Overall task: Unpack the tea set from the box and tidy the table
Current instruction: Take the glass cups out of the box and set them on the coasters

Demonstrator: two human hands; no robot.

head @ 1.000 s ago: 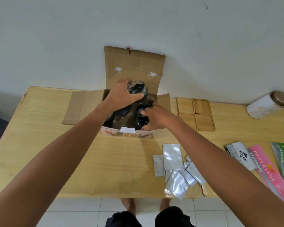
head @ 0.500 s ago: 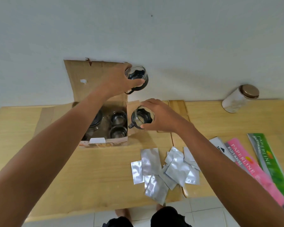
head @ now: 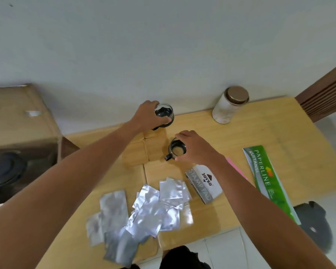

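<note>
— Glass cups, one per hand: my left hand [head: 147, 116] grips the far cup [head: 164, 115] from above, my right hand [head: 195, 147] the near cup [head: 176, 151].

— Why there?

— Each goes over a wooden coaster [head: 155, 150], I judge, to set them out neatly.

— And the box [head: 17, 121]?

— Open at left, well apart, something dark and round inside; probably the pot.

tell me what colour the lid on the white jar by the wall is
Brown, a metallic bronze tone, on the jar's lid; the head view shows it.
</note>
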